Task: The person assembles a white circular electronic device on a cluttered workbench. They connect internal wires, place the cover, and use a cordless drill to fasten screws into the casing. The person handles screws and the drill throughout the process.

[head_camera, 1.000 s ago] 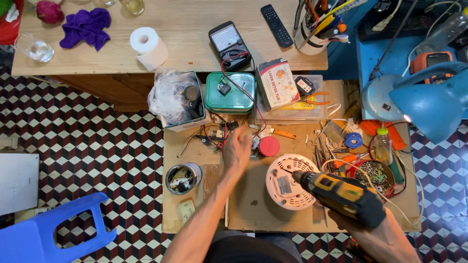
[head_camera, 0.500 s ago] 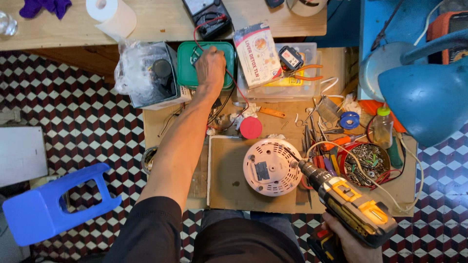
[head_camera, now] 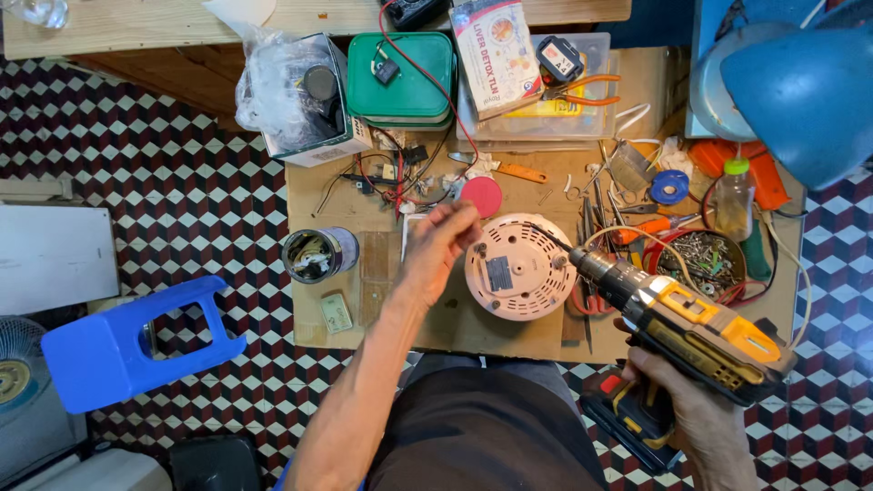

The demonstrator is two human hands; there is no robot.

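A round pink appliance base lies upside down on the low work table. My right hand grips the handle of a yellow and black cordless drill. Its bit points left and touches the base's right rim. My left hand hovers at the base's left edge with the fingertips pinched together. Whether something small sits between them is hidden. A red round lid lies just beyond that hand. A green lidded box with a small black part on top stands at the table's far side.
A bowl of screws, several hand tools and wires crowd the right side under a blue lamp. A tin can stands at the left, a bag-filled box behind it. A blue stool sits on the chequered floor.
My left hand reached out to the green box, then drew back to the pink base with fingers pinched. The drill has stayed at the base's right side.
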